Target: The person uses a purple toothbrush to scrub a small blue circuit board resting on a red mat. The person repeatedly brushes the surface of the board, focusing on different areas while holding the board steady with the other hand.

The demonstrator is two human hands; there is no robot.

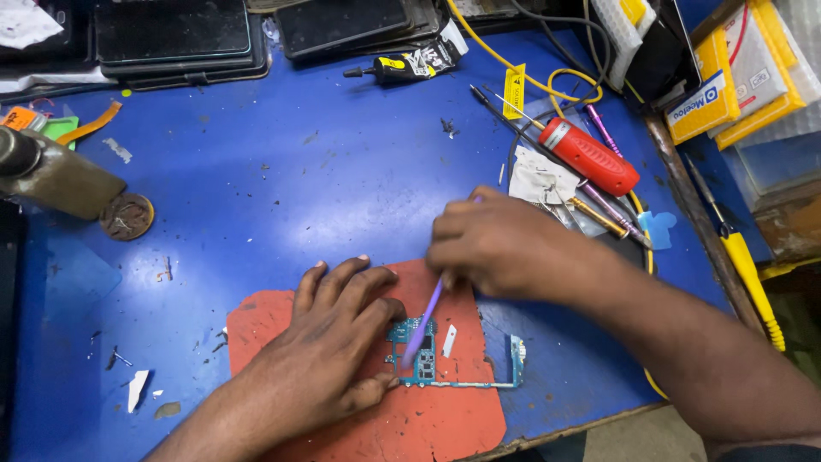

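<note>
A small blue-green circuit board lies on a red mat near the front edge of the blue table. My left hand rests flat on the mat, thumb and fingers pressing the board's left side. My right hand grips a thin purple tool, its tip touching the board. A thin frame strip runs from the board to the right.
A red-handled screwdriver, thin picks and tweezers lie at the right. A glue tube and stacked dark phones sit at the back. A brass-coloured tool is at the left, yellow boxes at the far right.
</note>
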